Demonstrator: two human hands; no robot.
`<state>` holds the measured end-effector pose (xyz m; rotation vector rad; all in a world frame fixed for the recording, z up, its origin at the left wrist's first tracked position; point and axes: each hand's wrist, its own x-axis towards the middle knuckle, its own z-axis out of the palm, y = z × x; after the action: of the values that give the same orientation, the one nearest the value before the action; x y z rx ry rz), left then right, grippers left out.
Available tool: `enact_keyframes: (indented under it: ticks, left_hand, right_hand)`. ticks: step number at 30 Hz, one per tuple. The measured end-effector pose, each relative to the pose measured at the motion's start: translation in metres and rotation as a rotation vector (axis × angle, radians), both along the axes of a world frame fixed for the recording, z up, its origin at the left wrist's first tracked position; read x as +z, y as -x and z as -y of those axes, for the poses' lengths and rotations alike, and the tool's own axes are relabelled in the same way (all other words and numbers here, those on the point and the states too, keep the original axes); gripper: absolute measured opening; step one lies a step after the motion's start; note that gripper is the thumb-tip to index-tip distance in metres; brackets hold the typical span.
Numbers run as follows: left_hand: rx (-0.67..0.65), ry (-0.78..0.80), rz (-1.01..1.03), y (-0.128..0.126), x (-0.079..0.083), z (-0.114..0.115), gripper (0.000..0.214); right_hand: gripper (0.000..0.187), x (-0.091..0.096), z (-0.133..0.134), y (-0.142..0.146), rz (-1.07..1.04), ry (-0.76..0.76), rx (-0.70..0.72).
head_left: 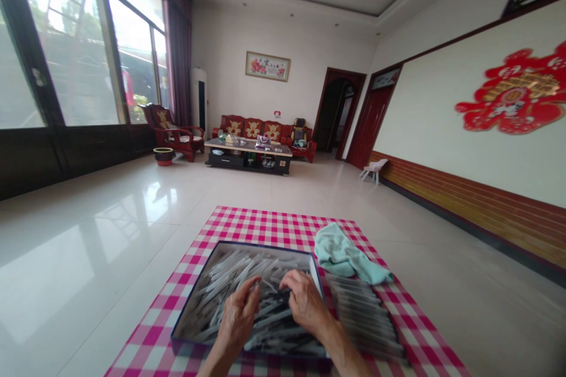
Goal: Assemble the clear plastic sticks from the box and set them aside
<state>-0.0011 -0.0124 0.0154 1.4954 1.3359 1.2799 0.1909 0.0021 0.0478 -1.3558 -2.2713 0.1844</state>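
A shallow dark-rimmed box point(194, 294) full of several thin grey pen-like sticks point(239, 268) lies on a red-and-white checked cloth point(265, 225). Both my hands are over the box's near half. My left hand point(237, 318) has its fingers curled and pinched on a stick. My right hand point(304, 301) is bent inward, fingers closed on the dark end of a stick; I cannot tell whether both hands grip the same stick. Right of the box lies a neat row of dark sticks point(362, 312).
A crumpled mint-green cloth point(342, 254) lies on the checked cloth, right of the box. Glossy white floor tiles point(88, 235) surround it. A coffee table point(247, 156), red sofa point(260, 128) and armchair point(170, 129) stand far back; a small white stool point(374, 169) is by the right wall.
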Motion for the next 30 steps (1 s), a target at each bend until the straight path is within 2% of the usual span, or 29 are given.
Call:
enact_keyframes:
  ticks: [5,9,13,17,21,25,30]
  left_hand:
    - [0.054,-0.002,0.133,0.015,0.007,-0.006,0.061]
    - [0.149,-0.067,0.025,0.049,0.014,-0.008,0.054]
    - [0.231,-0.082,-0.062,0.072,0.009,-0.007,0.052]
    - [0.243,-0.057,-0.009,0.073,0.004,-0.006,0.055]
    - [0.212,-0.048,-0.030,0.070,0.003,-0.008,0.052]
    - [0.235,-0.076,-0.098,0.072,0.002,-0.009,0.050]
    - [0.241,-0.080,-0.142,0.071,0.006,-0.007,0.048]
  right_hand:
    - [0.035,0.002,0.008,0.020,-0.032,0.028,0.079]
    - [0.034,0.002,0.008,0.040,-0.021,0.066,0.139]
    - [0.034,0.005,0.012,0.067,0.017,0.082,0.287]
    - [0.038,0.004,0.017,0.091,0.097,0.024,0.359]
    - [0.045,-0.004,0.015,0.100,0.136,-0.021,0.390]
    - [0.040,-0.011,0.005,0.093,0.086,-0.030,0.366]
    - [0.024,-0.013,-0.008,0.078,-0.057,-0.023,0.204]
